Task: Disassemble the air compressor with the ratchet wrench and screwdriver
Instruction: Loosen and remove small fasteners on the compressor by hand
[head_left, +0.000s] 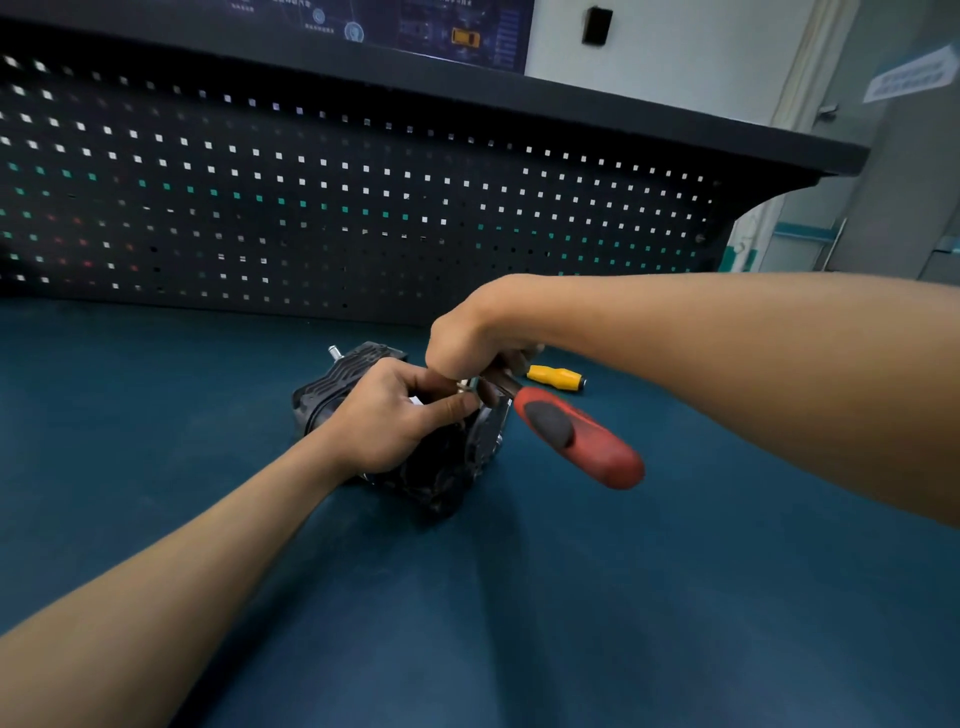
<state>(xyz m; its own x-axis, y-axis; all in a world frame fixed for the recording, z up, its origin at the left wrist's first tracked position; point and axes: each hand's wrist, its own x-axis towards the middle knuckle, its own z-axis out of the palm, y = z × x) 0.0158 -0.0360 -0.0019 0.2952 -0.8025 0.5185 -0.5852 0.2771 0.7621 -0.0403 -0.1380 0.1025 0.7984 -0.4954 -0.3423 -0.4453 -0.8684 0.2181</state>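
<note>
Nearest the lens, at lower left: the left forearm (156, 597), stretched up toward frame centre. At its end, the left hand (387, 415), curled over the top of the air compressor (343, 384), gripping the black finned body and pinning it to the blue bench mat (675, 623), probably to stop it twisting under the tool. Fingertips close against a small silvery fastener (462, 385) at the housing's upper edge; cannot tell whether pinching it or merely steadying the socket there.

Coming in from the right edge, the right hand (467, 338), closed round the metal shank of the ratchet wrench (576, 439) right up near its head, not on the grip. Leaves the red-and-black handle sticking out free toward lower right. Looks like a hold chosen for seating or spinning the head rather than for leverage, so likely a fastener being located or already loose.

Just behind the right hand, flat on the mat: the yellow-handled screwdriver (553, 378), untouched, parked within easy reach for a later step. Across the upper frame, a black pegboard (363, 208) behind the bench.
</note>
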